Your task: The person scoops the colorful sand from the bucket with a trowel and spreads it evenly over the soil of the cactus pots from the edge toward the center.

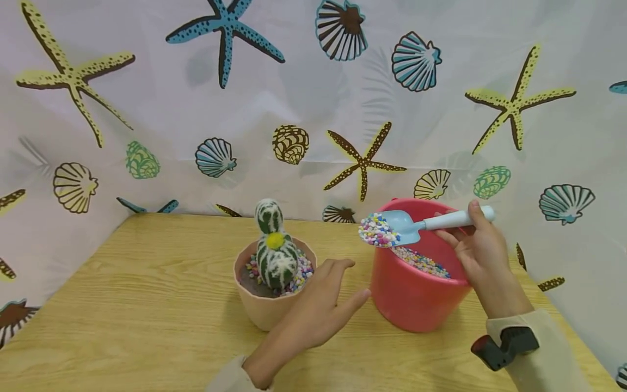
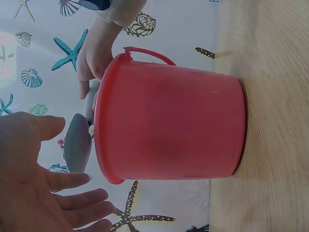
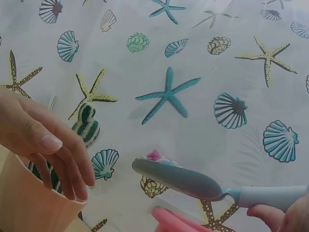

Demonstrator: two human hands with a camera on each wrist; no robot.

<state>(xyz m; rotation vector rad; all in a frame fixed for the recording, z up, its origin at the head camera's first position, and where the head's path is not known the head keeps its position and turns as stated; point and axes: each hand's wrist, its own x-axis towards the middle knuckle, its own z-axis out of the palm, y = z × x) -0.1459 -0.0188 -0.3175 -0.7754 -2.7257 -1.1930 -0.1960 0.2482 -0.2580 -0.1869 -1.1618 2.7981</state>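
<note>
Scoop (image 1: 404, 226), loaded and roughly level, sits on the right of the scene, its blade above the left rim of the red bucket (image 1: 416, 305). Behind everything hangs a shell-and-starfish cloth (image 1: 294, 81), and you work at a wooden table (image 1: 122, 305). The bucket stands on the right; left of it, with a gap between, is the peach pot (image 1: 259, 311). Your right hand (image 1: 480, 250) grasps the scoop's handle; your left hand (image 1: 318, 307) is empty, fingers released and loosely spread by the pot (whether it touches the rim, I cannot tell). In the pot stands the cactus (image 1: 278, 267) with its yellow flower (image 1: 275, 240). Smallest are the coloured pebbles (image 1: 377, 231): heaped in the scoop, spread in the bucket and around the cactus, while a dark patch (image 1: 251, 285) shows on the pot's near left.

I judge you are at the carrying step, between filling and emptying. The next move seems to call for bringing the scoop left, level, then tipping slowly over that patch, your left hand clear.
</note>
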